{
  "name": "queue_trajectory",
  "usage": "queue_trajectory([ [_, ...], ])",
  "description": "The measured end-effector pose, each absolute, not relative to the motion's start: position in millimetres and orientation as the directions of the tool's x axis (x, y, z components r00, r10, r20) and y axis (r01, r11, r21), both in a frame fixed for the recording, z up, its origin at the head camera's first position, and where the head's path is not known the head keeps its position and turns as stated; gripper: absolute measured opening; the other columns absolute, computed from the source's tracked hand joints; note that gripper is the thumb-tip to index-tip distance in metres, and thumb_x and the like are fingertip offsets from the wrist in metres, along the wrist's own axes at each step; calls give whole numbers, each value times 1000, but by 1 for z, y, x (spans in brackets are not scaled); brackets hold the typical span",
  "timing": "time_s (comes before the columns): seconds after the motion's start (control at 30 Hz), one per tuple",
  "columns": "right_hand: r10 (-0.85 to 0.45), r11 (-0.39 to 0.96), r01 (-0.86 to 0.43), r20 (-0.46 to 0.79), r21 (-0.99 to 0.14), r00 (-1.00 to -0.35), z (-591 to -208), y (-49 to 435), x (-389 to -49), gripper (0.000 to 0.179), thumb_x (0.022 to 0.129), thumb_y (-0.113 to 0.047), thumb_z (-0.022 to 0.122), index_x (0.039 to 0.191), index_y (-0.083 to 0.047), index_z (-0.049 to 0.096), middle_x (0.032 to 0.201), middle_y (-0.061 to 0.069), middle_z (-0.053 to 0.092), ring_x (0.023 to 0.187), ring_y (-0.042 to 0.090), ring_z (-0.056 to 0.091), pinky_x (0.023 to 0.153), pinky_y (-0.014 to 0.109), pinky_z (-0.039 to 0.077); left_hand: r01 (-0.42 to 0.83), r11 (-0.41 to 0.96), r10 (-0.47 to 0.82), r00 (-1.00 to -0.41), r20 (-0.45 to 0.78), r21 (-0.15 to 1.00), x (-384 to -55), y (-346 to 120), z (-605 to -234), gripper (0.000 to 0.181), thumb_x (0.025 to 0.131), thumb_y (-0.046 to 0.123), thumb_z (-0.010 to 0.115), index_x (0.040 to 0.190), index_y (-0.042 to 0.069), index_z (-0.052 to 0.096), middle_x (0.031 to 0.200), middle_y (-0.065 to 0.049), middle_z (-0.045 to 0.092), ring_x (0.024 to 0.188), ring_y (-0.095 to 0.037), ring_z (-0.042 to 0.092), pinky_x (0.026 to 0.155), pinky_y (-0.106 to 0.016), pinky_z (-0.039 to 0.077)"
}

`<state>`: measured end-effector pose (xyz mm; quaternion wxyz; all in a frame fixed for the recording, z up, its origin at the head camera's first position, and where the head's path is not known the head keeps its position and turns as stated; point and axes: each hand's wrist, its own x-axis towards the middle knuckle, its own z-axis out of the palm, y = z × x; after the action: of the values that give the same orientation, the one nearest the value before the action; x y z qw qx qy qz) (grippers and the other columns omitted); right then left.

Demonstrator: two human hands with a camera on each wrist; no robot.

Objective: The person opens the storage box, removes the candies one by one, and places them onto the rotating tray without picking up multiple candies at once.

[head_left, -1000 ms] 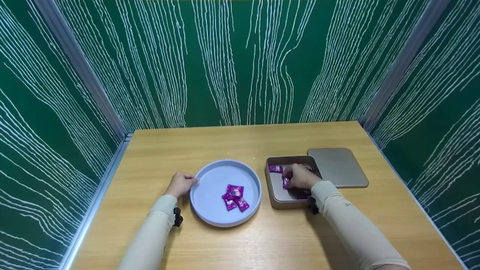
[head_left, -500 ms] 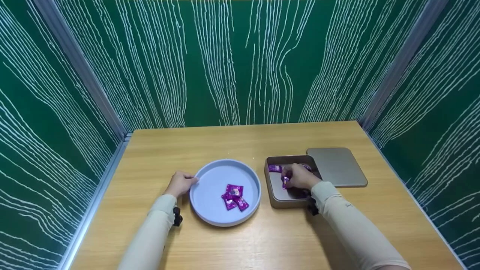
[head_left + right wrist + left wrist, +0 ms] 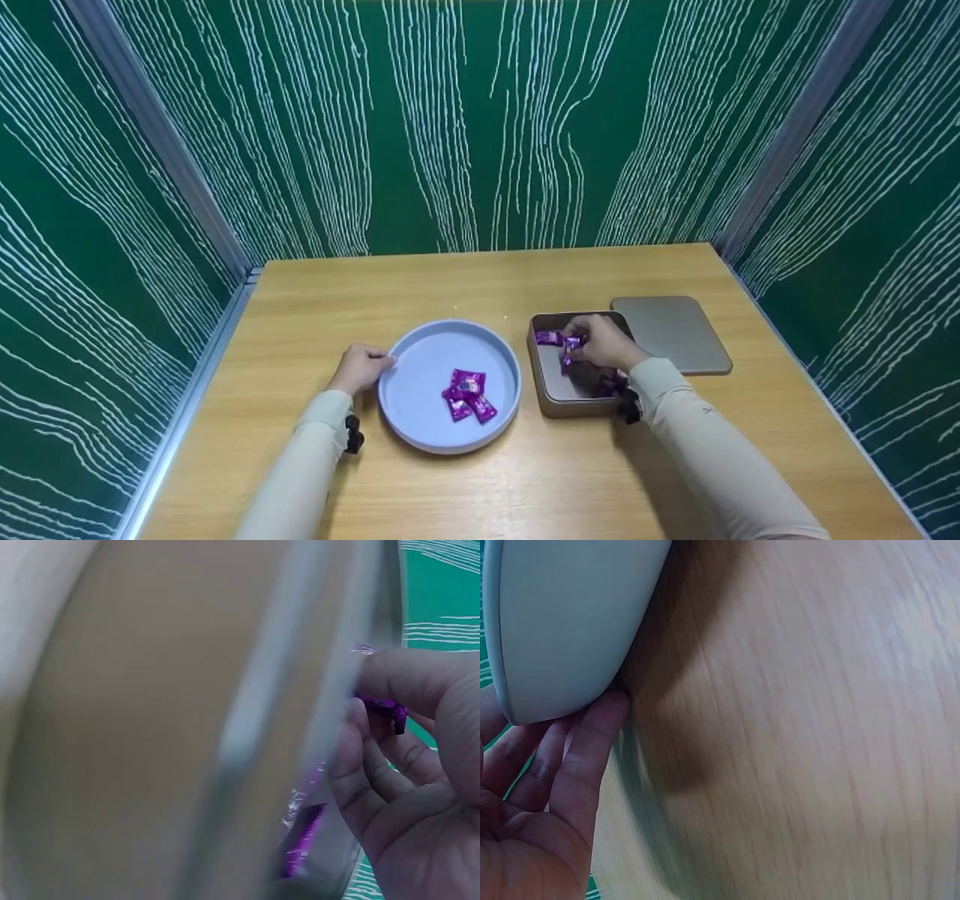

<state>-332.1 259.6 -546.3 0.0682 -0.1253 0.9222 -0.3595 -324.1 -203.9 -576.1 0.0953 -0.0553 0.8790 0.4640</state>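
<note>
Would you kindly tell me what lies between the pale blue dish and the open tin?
Only a narrow strip of bare wooden tabletop lies between the pale blue dish and the open tin, as the head view shows.

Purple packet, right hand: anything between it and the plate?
Yes: the left wall of the tin, then the right rim of the plate. Between, only tabletop shows; wall and rim look low enough to lift over.

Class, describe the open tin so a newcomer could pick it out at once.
On the wooden table, look right of the round pale-blue tray. The brown tin sits there under the right hand, squarish unlike the tray, walled unlike the flat lid.
</note>
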Motion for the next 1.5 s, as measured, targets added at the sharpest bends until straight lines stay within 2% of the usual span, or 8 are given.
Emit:
queue_trajectory([
  [0.13, -273, 687, -175, -28, -705, -961, -533, 253, -331, 28, 86, 14, 76, 111, 1, 74, 107, 17, 77, 99, 29, 69, 87, 44, 61, -186, 561, -9, -976, -219, 807, -324, -204, -576, 28, 102, 15, 72, 121, -4, 79, 118, -24, 80, 90, -17, 74, 82, -30, 65],
  [0.3, -300, 658, -227, 27, -718, -953, -521, 241, -329, 30, 85, 14, 75, 111, -1, 76, 111, 18, 78, 105, 33, 72, 97, 50, 62, -169, 562, -5, -980, -201, 810, -323, -203, -576, 28, 102, 15, 72, 121, -5, 79, 118, -24, 80, 88, -17, 74, 81, -29, 65],
  [0.4, -330, 643, -269, 59, -717, -942, -516, 232, -329, 28, 86, 12, 77, 112, 0, 76, 112, 19, 78, 106, 34, 72, 97, 53, 63, -164, 565, -6, -981, -194, 808, -322, -203, -576, 29, 102, 15, 72, 121, -6, 78, 117, -25, 79, 87, -18, 76, 79, -30, 66],
  [0.53, -374, 611, -301, 69, -732, -925, -514, 217, -327, 26, 89, 12, 76, 113, 3, 76, 108, 17, 79, 102, 31, 73, 94, 49, 65, -163, 569, -9, -981, -191, 806, -321, -203, -576, 29, 102, 16, 72, 120, -5, 79, 117, -25, 79, 84, -17, 75, 76, -29, 65],
  [0.8, -420, 604, -331, 64, -725, -905, -515, 187, -321, 24, 91, 9, 76, 113, -2, 80, 105, 14, 81, 95, 25, 76, 87, 40, 67, -166, 585, -16, -981, -193, 794, -320, -201, -575, 32, 102, 17, 71, 123, -6, 78, 124, -26, 77, 98, -23, 77, 88, -35, 66],
  [1.1, -488, 596, -372, 46, -711, -871, -525, 161, -316, 26, 93, 7, 75, 118, 2, 79, 108, 16, 81, 93, 25, 76, 86, 39, 66, -160, 572, -15, -983, -184, 805, -321, -201, -576, 30, 102, 15, 71, 122, -6, 78, 123, -27, 78, 95, -22, 77, 86, -34, 66],
  [1.27, -535, 586, -400, 34, -705, -844, -533, 150, -312, 26, 93, 5, 74, 118, 2, 80, 110, 16, 82, 94, 24, 76, 91, 41, 65, -167, 571, -18, -982, -190, 804, -320, -201, -576, 30, 102, 16, 71, 121, -6, 79, 122, -26, 78, 93, -20, 75, 85, -33, 65],
  [1.5, -602, 560, -445, 26, -699, -798, -542, 139, -308, 23, 93, 6, 73, 114, 3, 80, 109, 15, 82, 102, 28, 77, 101, 45, 63, -176, 568, -25, -980, -198, 804, -320, -201, -576, 27, 102, 17, 71, 115, -4, 81, 107, -16, 81, 81, -13, 70, 72, -23, 59],
])
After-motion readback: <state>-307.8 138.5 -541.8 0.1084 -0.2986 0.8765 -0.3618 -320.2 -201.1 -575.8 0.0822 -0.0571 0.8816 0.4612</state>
